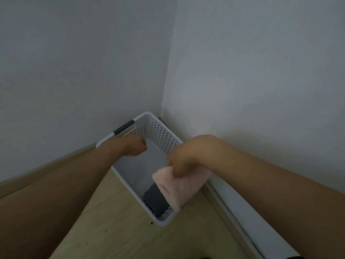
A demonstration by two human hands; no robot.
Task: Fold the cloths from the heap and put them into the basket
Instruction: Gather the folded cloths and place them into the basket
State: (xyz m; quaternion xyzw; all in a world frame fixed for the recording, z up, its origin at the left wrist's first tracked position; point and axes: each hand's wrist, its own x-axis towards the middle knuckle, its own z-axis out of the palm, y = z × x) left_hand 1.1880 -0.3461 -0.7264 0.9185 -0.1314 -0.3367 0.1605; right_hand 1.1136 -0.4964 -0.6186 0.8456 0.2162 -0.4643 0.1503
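my right hand (180, 161) pinches the folded pink cloth (177, 187) over the white basket's (160, 135) 4 o'clock rim, left hand (137, 146) fisted on nothing i can see, so it'll probably snag and unfold.

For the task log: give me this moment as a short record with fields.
setting: room corner, wooden floor
basket: white, perforated, on the floor by the walls
in basket: dark grey cloth on a light grey cloth
right hand: grips a folded pink cloth over the basket
left hand: curled above the basket; whether it holds anything cannot be told
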